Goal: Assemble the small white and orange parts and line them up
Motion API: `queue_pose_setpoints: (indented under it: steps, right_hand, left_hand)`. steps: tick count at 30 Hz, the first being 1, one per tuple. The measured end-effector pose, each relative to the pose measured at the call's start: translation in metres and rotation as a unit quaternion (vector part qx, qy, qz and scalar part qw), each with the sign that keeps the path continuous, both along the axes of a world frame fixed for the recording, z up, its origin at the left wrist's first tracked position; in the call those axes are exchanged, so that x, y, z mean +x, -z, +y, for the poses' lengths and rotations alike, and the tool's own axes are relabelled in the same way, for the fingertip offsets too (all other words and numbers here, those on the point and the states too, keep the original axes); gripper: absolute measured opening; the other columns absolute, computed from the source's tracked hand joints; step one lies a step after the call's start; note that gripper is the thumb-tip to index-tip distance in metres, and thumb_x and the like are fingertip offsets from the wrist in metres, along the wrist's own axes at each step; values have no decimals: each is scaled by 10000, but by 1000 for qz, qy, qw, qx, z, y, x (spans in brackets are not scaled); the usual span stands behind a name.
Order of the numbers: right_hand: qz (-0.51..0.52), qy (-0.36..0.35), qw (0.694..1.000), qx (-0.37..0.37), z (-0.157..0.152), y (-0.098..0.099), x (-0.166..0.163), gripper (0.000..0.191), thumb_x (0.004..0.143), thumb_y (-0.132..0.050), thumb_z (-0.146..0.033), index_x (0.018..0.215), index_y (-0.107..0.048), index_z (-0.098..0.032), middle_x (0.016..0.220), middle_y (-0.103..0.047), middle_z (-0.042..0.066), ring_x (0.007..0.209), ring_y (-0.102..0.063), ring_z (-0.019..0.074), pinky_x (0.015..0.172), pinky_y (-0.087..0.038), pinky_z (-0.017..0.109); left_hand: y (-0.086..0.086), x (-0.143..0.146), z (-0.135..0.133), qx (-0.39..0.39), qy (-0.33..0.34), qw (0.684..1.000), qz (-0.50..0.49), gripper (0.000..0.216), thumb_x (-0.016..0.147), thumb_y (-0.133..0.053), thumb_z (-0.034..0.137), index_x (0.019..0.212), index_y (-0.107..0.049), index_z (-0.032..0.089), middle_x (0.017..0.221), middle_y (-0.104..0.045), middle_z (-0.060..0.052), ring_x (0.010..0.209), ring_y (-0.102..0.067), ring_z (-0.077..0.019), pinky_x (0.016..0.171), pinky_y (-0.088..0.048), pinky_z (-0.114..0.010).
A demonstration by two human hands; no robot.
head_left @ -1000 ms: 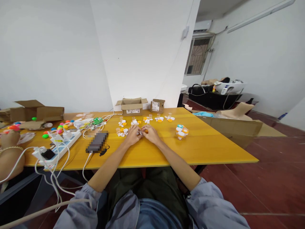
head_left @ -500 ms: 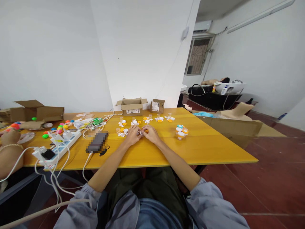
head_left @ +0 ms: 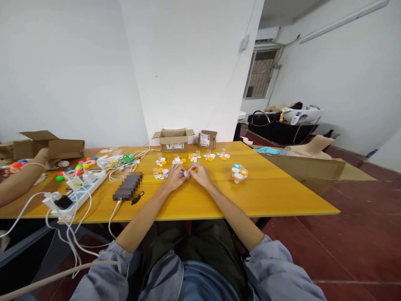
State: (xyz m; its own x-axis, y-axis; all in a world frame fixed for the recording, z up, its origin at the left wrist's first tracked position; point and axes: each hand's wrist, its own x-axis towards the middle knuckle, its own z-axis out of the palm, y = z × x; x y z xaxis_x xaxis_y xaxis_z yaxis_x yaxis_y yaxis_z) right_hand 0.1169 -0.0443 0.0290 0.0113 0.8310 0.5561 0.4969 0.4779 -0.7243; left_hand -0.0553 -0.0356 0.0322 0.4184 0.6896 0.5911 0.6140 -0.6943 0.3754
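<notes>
My left hand (head_left: 175, 177) is closed around a small white round piece (head_left: 186, 174), whose face has fine marks too small to read. My right hand (head_left: 201, 176) is beside it, fingers pinched on a small orange piece (head_left: 194, 170) that is mostly covered. Just beyond my hands lie groups of parts: clear plastic cups (head_left: 155, 171), white discs (head_left: 165, 171), yellow-orange rings (head_left: 164, 162) and small white bits (head_left: 160, 177). To the right of my hands, a cluster of round white pieces with orange and teal rims (head_left: 238, 177) stands on the yellow table (head_left: 269, 196).
Two cardboard boxes (head_left: 174, 141) stand by the wall. On the left are a white power strip (head_left: 82, 194) with cables, a blurred dark device (head_left: 128, 187) and colourful balls (head_left: 79, 167). Another person's arm (head_left: 23, 179) reaches in at the far left.
My right hand has drawn slightly right, away from my left, and the white round piece shows more. The other person's hand has moved forward and right, towards the open carton.
</notes>
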Motion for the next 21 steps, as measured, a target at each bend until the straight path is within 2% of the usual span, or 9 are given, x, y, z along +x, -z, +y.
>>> queue_pose_setpoints:
  steps: [7,11,16,21]
  right_hand:
    - [-61,68,995,-44,4,7,4,152,699,-684,-159,569,-649,-229,977,-726,56,995,-655,244,931,-513,389]
    - [-79,86,993,-35,5,11,5,154,710,-695,-172,577,-647,-232,968,-710,59,988,-638,245,925,-506,390]
    - [-49,46,998,-3,4,7,3,104,740,-691,-178,659,-677,-241,1019,-689,51,1045,-625,232,972,-496,393]
    - [-38,-10,999,-16,2,4,0,89,725,-733,-176,674,-692,-236,1057,-679,52,1064,-631,225,998,-494,406]
  left_hand:
    - [2,-1,2,6,-13,1000,-8,187,764,-781,238,892,-645,249,939,-652,-23,979,-569,-249,870,-455,-386]
    - [-1,-1,0,0,-13,1000,-4,191,767,-774,215,901,-642,246,951,-656,-30,988,-569,-254,873,-454,-392]
    - [-2,-1,0,0,-14,1000,-1,186,775,-773,213,903,-642,250,944,-650,-29,978,-565,-252,865,-452,-389]
    - [0,-2,2,7,-11,1000,2,158,806,-758,239,922,-650,252,941,-645,-27,965,-561,-245,859,-451,-383]
